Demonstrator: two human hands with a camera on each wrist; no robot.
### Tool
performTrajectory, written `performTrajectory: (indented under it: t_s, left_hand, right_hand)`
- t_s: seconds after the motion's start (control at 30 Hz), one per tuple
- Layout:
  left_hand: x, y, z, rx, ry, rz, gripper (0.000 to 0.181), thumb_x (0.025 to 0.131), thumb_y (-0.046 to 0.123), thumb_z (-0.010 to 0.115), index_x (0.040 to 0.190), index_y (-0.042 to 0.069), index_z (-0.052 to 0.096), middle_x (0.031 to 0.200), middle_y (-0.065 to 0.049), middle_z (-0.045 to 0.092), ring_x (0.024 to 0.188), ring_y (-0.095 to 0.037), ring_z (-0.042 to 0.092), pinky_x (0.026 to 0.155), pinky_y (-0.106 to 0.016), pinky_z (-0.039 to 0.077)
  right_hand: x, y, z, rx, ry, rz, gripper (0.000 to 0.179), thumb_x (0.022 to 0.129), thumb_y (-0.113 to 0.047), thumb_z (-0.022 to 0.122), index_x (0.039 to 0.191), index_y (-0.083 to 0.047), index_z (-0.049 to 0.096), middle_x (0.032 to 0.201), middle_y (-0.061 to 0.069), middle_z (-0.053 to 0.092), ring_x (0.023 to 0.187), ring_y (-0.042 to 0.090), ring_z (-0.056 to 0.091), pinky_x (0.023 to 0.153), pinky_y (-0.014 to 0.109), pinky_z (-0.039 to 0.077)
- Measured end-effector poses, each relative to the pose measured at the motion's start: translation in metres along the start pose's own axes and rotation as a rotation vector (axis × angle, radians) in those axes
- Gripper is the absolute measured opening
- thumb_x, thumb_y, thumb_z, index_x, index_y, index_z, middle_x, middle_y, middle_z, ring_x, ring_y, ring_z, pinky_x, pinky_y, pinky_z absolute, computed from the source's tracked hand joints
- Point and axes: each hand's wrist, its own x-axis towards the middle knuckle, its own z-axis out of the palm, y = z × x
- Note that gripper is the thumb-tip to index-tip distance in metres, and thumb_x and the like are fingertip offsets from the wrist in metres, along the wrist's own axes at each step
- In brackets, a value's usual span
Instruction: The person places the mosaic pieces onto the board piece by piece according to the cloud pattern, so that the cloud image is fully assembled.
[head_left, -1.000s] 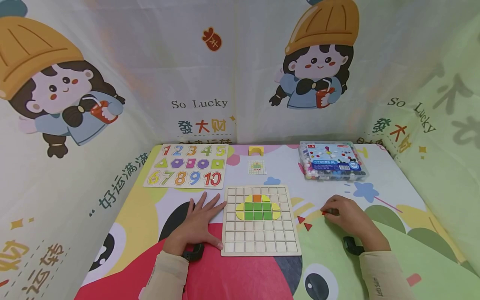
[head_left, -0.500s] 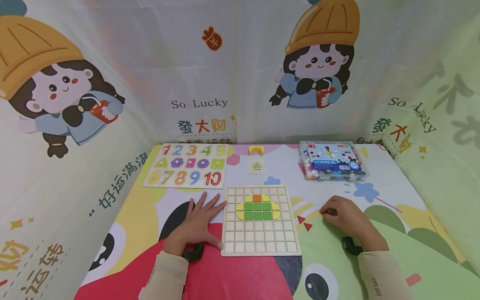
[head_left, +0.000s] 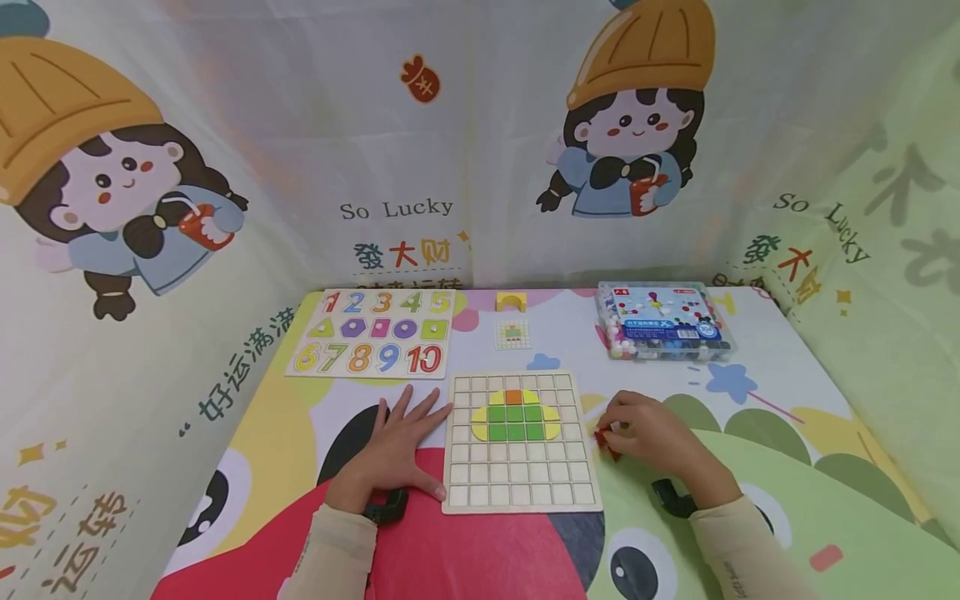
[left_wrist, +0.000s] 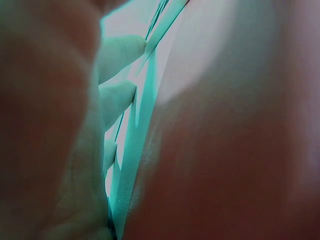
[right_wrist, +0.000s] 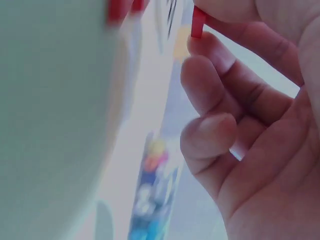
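A square wooden grid board (head_left: 522, 507) lies mid-table. In its upper half, green squares (head_left: 516, 422), an orange square (head_left: 513, 397) and rounded yellow pieces (head_left: 480, 430) fill several cells. My left hand (head_left: 397, 450) rests with spread fingers at the board's left edge; the left wrist view shows fingertips (left_wrist: 132, 47) against that edge. Right of the board, my right hand (head_left: 648, 429) pinches a small red piece (right_wrist: 198, 24) between thumb and finger. Other red triangles (head_left: 615, 455) lie just below it, partly hidden by the hand, and appear blurred in the right wrist view.
A number and shape puzzle board (head_left: 371, 333) lies at the back left. At the back centre are a small pattern card (head_left: 513, 334) and a yellow arch block (head_left: 512, 301). A clear box (head_left: 667, 322) of coloured pieces stands back right. Printed curtains (head_left: 472, 167) border the table.
My right hand has moved left with the red piece, from open tablecloth to beside the red triangles near the board. The left hand has stayed in place.
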Motion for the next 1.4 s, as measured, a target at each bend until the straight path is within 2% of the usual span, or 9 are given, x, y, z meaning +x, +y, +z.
performTrajectory:
  t_s: [0.1,0.3,0.53,0.7,0.9,1.13,1.4]
  left_hand:
    - [-0.002,-0.001,0.000,0.002,0.002,-0.001,0.128,0.057,0.067,0.094,0.166,0.032,0.037,0.178,0.000,0.021,0.166,-0.042,0.001,0.127,-0.075,-0.005]
    - [-0.003,0.000,-0.002,0.011,-0.002,-0.006,0.128,0.057,0.067,0.095,0.166,0.032,0.036,0.179,0.001,0.021,0.166,-0.042,0.000,0.127,-0.074,-0.005]
    - [-0.001,0.002,-0.001,0.019,-0.011,-0.008,0.128,0.058,0.066,0.095,0.166,0.033,0.036,0.179,0.000,0.021,0.166,-0.042,0.001,0.127,-0.075,-0.004]
    - [-0.001,0.001,-0.001,0.023,-0.007,-0.017,0.128,0.057,0.066,0.095,0.166,0.033,0.036,0.179,0.001,0.021,0.166,-0.041,0.001,0.127,-0.075,-0.004]
    - [0.000,-0.001,0.000,0.044,-0.011,-0.019,0.129,0.057,0.069,0.094,0.166,0.036,0.033,0.179,0.003,0.019,0.167,-0.039,0.000,0.128,-0.074,-0.004]
    - [0.003,-0.001,-0.001,0.040,-0.014,-0.014,0.129,0.058,0.069,0.094,0.167,0.035,0.033,0.179,0.003,0.018,0.167,-0.040,0.000,0.127,-0.074,-0.004]
    - [0.001,-0.001,-0.001,0.036,-0.014,-0.012,0.130,0.057,0.068,0.094,0.167,0.035,0.034,0.179,0.002,0.018,0.167,-0.040,0.000,0.127,-0.074,-0.005]
  right_hand:
    - [0.009,-0.018,0.007,-0.020,-0.017,-0.078,0.007,0.090,-0.012,0.081,0.092,-0.019,0.082,0.092,-0.009,0.063,0.078,0.002,0.054,0.066,0.022,0.050]
    - [0.028,-0.053,0.024,-0.060,-0.045,-0.230,0.005,0.089,-0.013,0.083,0.092,-0.017,0.082,0.095,-0.007,0.066,0.085,0.007,0.061,0.074,0.027,0.057]
    - [0.051,-0.087,0.044,-0.128,-0.079,-0.299,0.005,0.091,-0.017,0.084,0.095,-0.018,0.083,0.096,-0.006,0.068,0.088,0.008,0.062,0.076,0.027,0.059]
    - [0.063,-0.102,0.055,-0.157,-0.101,-0.305,0.004,0.091,-0.018,0.084,0.094,-0.020,0.082,0.095,-0.006,0.068,0.086,0.008,0.061,0.074,0.026,0.059]
    - [0.073,-0.108,0.068,-0.182,-0.142,-0.284,0.004,0.091,-0.018,0.083,0.093,-0.022,0.082,0.092,-0.007,0.068,0.083,0.007,0.061,0.074,0.026,0.059]
    - [0.075,-0.111,0.071,-0.198,-0.145,-0.282,0.003,0.090,-0.019,0.084,0.092,-0.021,0.083,0.091,-0.006,0.068,0.081,0.006,0.060,0.074,0.025,0.059]
    - [0.074,-0.115,0.072,-0.203,-0.184,-0.254,0.004,0.092,-0.023,0.083,0.096,-0.022,0.083,0.093,-0.007,0.069,0.083,0.006,0.058,0.076,0.025,0.060]
